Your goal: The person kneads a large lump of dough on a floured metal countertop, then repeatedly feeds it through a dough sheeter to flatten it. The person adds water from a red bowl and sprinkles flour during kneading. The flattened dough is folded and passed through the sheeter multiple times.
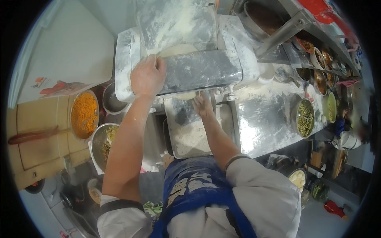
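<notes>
A flour-dusted metal dough sheeter (202, 70) stands before me. On its sloping feed plate (175, 23) a pale dough sheet (178, 50) lies against the roller cover. My left hand (148, 74) rests over the cover's left end, next to that dough; its fingertips are hidden behind the edge. Below the cover, dough (186, 95) shows at the outlet. My right hand (203, 104) reaches in there, with its fingers at the dough's right edge; whether they pinch it is unclear. Under the outlet sits a floury tray (190, 139).
At left are a bowl of orange shreds (84, 114), a steel bowl of chopped greens (101, 142) and a cardboard box (41, 119). A floury steel worktop (262, 116) at right carries a bowl of green filling (305, 119). A metal shelf post (282, 32) juts in above. Another person (346, 138) is far right.
</notes>
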Action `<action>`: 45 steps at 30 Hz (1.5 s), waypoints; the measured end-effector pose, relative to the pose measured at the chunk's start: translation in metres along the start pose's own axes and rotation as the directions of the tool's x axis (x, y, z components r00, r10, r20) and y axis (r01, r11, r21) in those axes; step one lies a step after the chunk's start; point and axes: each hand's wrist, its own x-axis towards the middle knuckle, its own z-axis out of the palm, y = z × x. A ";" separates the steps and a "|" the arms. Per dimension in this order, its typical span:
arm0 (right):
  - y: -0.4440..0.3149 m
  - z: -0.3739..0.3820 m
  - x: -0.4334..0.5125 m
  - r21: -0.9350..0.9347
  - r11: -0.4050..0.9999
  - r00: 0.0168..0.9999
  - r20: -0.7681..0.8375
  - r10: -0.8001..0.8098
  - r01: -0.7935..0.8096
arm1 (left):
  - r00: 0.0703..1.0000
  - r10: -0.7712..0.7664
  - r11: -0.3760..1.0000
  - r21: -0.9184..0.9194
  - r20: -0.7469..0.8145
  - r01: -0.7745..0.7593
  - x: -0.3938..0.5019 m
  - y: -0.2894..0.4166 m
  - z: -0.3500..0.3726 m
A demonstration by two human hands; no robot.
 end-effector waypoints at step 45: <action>-0.014 0.093 0.000 0.245 0.945 0.916 0.387 0.109 -0.216 | 0.998 0.009 1.000 -0.025 -0.063 -0.010 0.000 -0.005 0.011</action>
